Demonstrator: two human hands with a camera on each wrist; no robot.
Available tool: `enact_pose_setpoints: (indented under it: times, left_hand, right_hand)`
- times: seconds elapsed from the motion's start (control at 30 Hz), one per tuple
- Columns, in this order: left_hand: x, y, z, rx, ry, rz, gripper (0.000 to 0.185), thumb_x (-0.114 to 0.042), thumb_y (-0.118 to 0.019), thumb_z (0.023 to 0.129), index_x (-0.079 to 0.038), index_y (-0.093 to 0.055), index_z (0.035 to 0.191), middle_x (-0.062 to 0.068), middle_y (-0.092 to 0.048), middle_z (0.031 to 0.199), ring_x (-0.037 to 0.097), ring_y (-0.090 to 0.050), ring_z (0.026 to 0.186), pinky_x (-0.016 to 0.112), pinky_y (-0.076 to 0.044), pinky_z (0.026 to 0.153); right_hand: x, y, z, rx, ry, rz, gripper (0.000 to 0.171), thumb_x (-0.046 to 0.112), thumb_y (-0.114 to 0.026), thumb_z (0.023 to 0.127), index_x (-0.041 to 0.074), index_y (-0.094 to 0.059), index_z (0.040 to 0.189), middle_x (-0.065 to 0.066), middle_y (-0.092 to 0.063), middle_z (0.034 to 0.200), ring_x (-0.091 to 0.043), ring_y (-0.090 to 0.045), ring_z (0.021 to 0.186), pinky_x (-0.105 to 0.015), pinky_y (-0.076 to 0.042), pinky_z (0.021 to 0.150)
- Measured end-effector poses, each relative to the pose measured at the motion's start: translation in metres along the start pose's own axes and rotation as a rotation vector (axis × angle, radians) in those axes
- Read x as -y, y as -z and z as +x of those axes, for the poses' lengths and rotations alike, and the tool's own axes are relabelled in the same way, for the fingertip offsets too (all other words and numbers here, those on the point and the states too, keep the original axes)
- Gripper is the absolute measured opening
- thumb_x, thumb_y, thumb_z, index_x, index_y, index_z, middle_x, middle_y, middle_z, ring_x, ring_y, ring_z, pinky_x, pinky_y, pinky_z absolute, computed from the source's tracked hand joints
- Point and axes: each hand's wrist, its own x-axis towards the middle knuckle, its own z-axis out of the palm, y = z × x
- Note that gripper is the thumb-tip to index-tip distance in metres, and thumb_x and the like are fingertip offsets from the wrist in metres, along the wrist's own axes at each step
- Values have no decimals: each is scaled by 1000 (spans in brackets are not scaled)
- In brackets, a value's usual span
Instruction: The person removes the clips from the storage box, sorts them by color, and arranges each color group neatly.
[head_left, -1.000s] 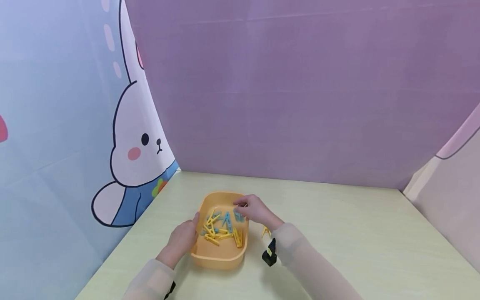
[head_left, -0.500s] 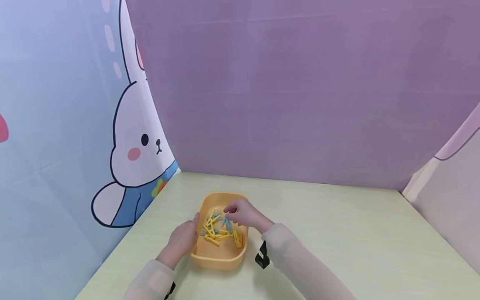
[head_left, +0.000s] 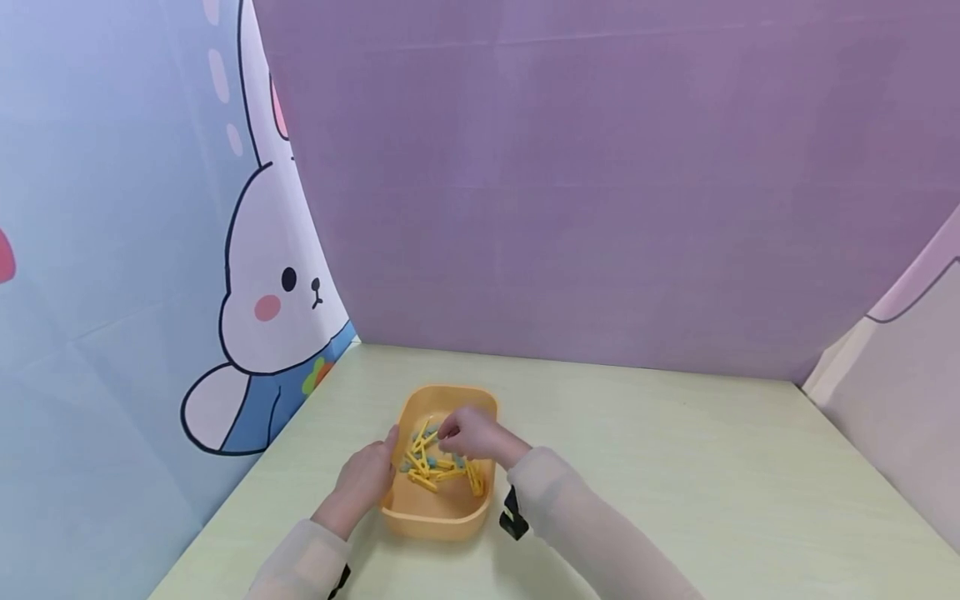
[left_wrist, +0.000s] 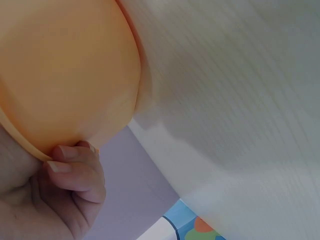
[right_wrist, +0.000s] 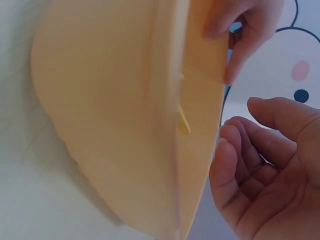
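An orange tray (head_left: 438, 512) sits on the pale table and holds several yellow and blue clothes pegs (head_left: 426, 467). My left hand (head_left: 384, 457) grips the tray's left rim, thumb on top; the left wrist view shows its fingers (left_wrist: 75, 167) curled under the rim of the tray (left_wrist: 70, 75). My right hand (head_left: 448, 433) reaches down into the tray, just above the pegs. In the right wrist view that right hand (right_wrist: 240, 145) is loosely curled with an empty palm beside the tray (right_wrist: 115, 125), and one yellow peg (right_wrist: 183, 121) shows.
A bunny-print backdrop (head_left: 270, 292) closes the left side, a purple wall (head_left: 600, 183) the back, and a pale panel (head_left: 900, 400) the right. The pale table (head_left: 675, 467) stretches right of the tray. A black strap (head_left: 512, 515) is on my right wrist.
My right hand has moved left from the tray's far right rim to over the pegs inside. The left hand has stayed on the left rim.
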Motion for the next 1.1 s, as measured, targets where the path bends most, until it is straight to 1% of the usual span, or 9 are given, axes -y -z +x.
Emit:
enact_pose_setpoints:
  times: [0.2,0.37,0.5,0.6,0.73,0.9,1.0,1.1]
  left_hand:
    - [1,-1,-1,-4,-6,-5,55,2,-58,83,8,-39,134,12,-58,80,17,-50,61,35,-47,60]
    - [1,-1,-1,-2,-6,-10,55,2,-57,84,8,-38,134,12,-58,81,18,-50,62,35,-47,61]
    - [0,0,-1,-8,-16,-8,54,2,-57,83,9,-38,134,13,-58,81,19,-52,64,36,-48,62]
    - [-1,2,-2,-12,-23,-5,54,2,-57,83,9,-39,134,14,-59,83,21,-54,66,37,-49,63]
    - [-2,4,-1,-6,-21,-6,54,2,-57,84,9,-38,134,14,-59,84,21,-54,66,37,-49,64]
    - [-2,3,1,-4,-11,-14,54,1,-56,84,8,-38,135,14,-59,84,19,-52,65,37,-48,63]
    - [-1,3,0,-9,-16,-18,54,2,-56,84,9,-38,134,15,-60,86,22,-55,68,38,-48,65]
    - [0,3,-2,-11,-23,-17,54,2,-56,83,10,-39,133,17,-60,88,25,-57,71,39,-49,66]
  right_hand:
    - [2,-8,2,7,-38,-93,16,10,-67,82,2,-70,95,1,-61,82,-10,-54,65,-24,-47,56]
    - [4,-12,3,4,-28,-162,12,10,-68,80,4,-71,90,3,-62,79,-8,-53,62,-23,-45,59]
    - [5,-13,3,19,-26,-118,12,7,-67,80,1,-71,90,2,-61,76,-9,-52,56,-23,-45,54]
    - [5,-14,4,27,-29,-93,7,4,-65,81,1,-70,86,1,-59,72,-9,-50,54,-22,-43,51]
    - [7,-15,5,23,-39,-124,4,4,-66,80,5,-70,79,2,-57,69,-8,-49,54,-21,-42,50]
    - [9,-18,6,53,-95,-127,4,6,-66,79,7,-67,76,0,-57,68,-11,-48,53,-23,-41,48]
    - [10,-20,6,72,-130,-132,1,6,-67,79,6,-67,78,1,-56,66,-10,-45,50,-23,-40,46]
    - [10,-25,8,89,-137,-151,6,2,-65,78,5,-65,73,2,-50,58,-9,-38,43,-21,-35,41]
